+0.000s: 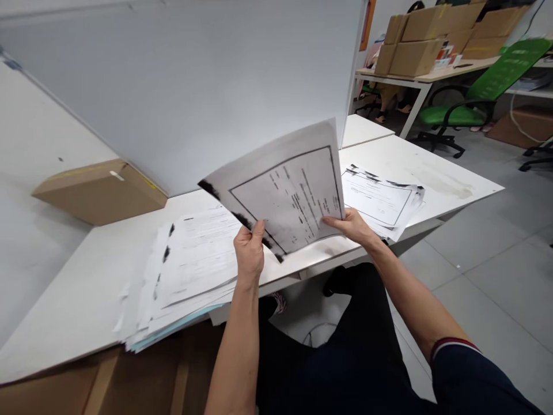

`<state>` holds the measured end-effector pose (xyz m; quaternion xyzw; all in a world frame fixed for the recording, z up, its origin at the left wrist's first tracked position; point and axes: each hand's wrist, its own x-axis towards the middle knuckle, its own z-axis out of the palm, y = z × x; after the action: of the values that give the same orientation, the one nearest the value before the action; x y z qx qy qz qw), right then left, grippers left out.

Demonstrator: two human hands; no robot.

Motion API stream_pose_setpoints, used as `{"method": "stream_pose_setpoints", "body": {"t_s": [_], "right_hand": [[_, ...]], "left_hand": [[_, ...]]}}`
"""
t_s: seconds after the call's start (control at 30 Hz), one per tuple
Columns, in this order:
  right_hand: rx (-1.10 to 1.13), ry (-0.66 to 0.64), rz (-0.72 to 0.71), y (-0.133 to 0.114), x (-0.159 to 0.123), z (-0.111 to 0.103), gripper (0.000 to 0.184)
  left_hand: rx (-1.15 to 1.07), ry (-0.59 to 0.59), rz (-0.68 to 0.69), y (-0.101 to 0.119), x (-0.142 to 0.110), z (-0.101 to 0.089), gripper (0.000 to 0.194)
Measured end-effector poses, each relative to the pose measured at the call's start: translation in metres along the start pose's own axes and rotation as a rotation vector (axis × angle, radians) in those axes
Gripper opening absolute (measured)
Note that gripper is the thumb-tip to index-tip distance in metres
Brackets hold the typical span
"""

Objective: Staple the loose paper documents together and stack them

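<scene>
Both hands share one load, a printed sheet point(287, 193), raised above the near edge of the white table point(56, 311) and tilted so its printed face shows to the person. The left hand point(249, 256) pinches it at the sheet's 7 o'clock, thumb on the face and fingers closed behind; the right hand point(355, 226) grips at 4 o'clock in the same way, its thumb lying across the print. Whether a second sheet lies behind the first, I cannot tell. The paper bows slightly, its text runs sideways, and black smudges mark its left edge.

Taking the sheet as the dial's centre, a thick paper stack point(196, 253) lies at 8 o'clock, edges uneven, and a thinner paper pile point(375, 199) at 3 o'clock. A cardboard box point(101, 193) sits at 9 o'clock, and a pale panel point(194, 86) rises behind towards 11.

The step in hand appears to be holding the sheet up between the two piles. Any next move calls for an even two-edged hold, lest the limp paper fold.
</scene>
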<state>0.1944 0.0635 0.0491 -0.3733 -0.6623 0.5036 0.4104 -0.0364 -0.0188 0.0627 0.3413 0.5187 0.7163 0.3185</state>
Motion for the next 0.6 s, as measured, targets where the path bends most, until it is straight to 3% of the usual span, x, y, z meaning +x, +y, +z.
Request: {"method": "stream_pose_setpoints", "body": {"t_s": [0.2,0.33,0.47,0.6], "right_hand": [[-0.537,-0.099,-0.179,-0.060,-0.014,-0.041,0.024],[-0.826,-0.074,-0.266,-0.093,-0.020,-0.064,0.023],[-1.029,-0.086,-0.321,-0.112,-0.017,-0.069,0.020],[-1.168,-0.153,-0.314,-0.118,-0.012,-0.058,0.021]], "left_hand": [[-0.269,0.072,0.157,0.023,0.013,-0.007,0.026],[-0.039,0.019,0.149,0.017,0.010,-0.022,0.027],[0.242,-0.157,0.001,-0.001,-0.002,-0.031,0.029],[0.323,-0.202,-0.182,-0.019,-0.010,-0.034,0.020]]}}
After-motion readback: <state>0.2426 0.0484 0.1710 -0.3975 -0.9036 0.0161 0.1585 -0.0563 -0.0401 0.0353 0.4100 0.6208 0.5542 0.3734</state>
